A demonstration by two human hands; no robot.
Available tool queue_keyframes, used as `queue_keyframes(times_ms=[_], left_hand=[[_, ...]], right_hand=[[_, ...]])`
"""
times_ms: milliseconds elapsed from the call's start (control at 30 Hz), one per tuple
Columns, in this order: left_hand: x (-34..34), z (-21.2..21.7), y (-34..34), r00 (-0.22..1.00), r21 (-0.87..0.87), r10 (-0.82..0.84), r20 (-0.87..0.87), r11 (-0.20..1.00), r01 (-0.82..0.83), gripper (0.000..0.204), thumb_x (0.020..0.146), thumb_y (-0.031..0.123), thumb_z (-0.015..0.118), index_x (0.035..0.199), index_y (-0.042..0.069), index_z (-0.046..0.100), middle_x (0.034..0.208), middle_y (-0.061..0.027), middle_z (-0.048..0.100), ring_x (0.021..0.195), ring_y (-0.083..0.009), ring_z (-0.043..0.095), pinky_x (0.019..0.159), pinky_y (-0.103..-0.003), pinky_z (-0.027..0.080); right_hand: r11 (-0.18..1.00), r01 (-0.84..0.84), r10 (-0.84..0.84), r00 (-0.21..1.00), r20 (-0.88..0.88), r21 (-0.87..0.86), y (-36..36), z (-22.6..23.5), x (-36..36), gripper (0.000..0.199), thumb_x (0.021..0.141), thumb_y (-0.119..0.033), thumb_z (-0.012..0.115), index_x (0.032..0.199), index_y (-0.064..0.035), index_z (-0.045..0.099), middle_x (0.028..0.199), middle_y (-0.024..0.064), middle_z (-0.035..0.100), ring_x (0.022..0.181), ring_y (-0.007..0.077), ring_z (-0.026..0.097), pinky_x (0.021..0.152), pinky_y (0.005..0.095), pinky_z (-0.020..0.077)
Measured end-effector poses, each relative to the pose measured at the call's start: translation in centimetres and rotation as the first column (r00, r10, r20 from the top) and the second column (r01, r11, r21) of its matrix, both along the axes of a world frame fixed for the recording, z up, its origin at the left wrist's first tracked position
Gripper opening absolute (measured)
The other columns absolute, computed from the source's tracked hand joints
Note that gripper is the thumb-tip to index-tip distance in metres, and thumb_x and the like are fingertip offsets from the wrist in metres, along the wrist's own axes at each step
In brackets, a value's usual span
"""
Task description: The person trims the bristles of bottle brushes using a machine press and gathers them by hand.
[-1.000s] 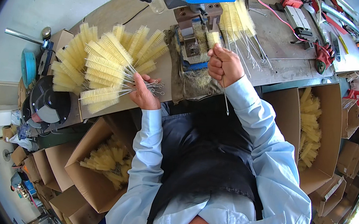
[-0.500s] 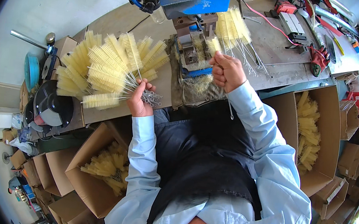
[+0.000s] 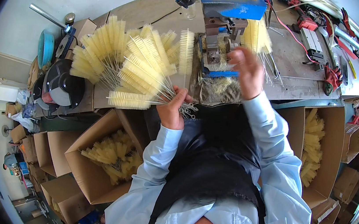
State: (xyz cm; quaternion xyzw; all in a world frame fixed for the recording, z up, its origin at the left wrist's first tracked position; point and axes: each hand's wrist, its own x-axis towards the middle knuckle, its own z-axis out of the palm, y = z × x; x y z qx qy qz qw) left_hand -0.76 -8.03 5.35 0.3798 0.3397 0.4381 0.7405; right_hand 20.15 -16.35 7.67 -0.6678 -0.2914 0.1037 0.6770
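Observation:
My left hand point(image 3: 172, 109) is closed round the wire stems of several yellow bottle brushes point(image 3: 144, 72). Their bristle heads fan out up and to the left, and the looped wire ends stick out at the right of the fist. One brush point(image 3: 186, 53) points straight up from this bunch. Slightly blurred, my right hand point(image 3: 249, 72) hovers just right of the blue bench machine point(image 3: 219, 74), fingers loosely apart, with no brush visible in it. More brushes point(image 3: 258, 37) lie to the right of the machine, stems toward me. Another pile point(image 3: 102, 50) rests on the bench farther left.
Cardboard boxes holding yellow brushes stand at my left point(image 3: 87, 185) and right point(image 3: 329, 160). A black bench grinder point(image 3: 63, 82) sits at the bench's left end. Tools, cables and a red glove point(image 3: 333, 80) lie at the right. The machine's blue head point(image 3: 232, 9) overhangs its base.
My left hand has moved right toward the machine with its bunch, where one brush now stands upright. My right hand has loosened from its pinch; the brush it held no longer shows there.

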Motion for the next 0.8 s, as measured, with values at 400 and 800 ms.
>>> queue_keyframes(times_ms=[400,800], left_hand=[[-3.7,0.0,-5.6,0.994,-0.048,0.106,-0.030,0.993,-0.107,0.017,0.091,0.009,0.061,0.105,-0.001,0.056,0.086,-0.0096,0.063,0.079,-0.0247,0.067,0.072,-0.040,0.057],[-3.5,-0.5,-0.4,0.974,0.060,0.219,0.062,0.973,-0.223,0.016,0.095,0.013,0.059,0.103,0.000,0.056,0.072,-0.0043,0.049,0.065,-0.0175,0.055,0.065,-0.038,0.054]], right_hand=[[0.969,-0.155,0.246,0.663,-0.707,0.191,4.4,-1.1,-7.4,0.035,0.104,-0.028,0.049,0.099,0.0045,0.061,0.059,0.0013,0.050,0.038,0.0075,0.038,0.032,0.0249,0.0298],[0.936,-0.283,0.329,0.491,-0.807,0.209,5.5,-0.9,-2.0,0.053,0.102,-0.047,0.046,0.106,0.0051,0.058,0.072,0.0077,0.057,0.046,0.0153,0.050,0.040,0.0306,0.0424]])
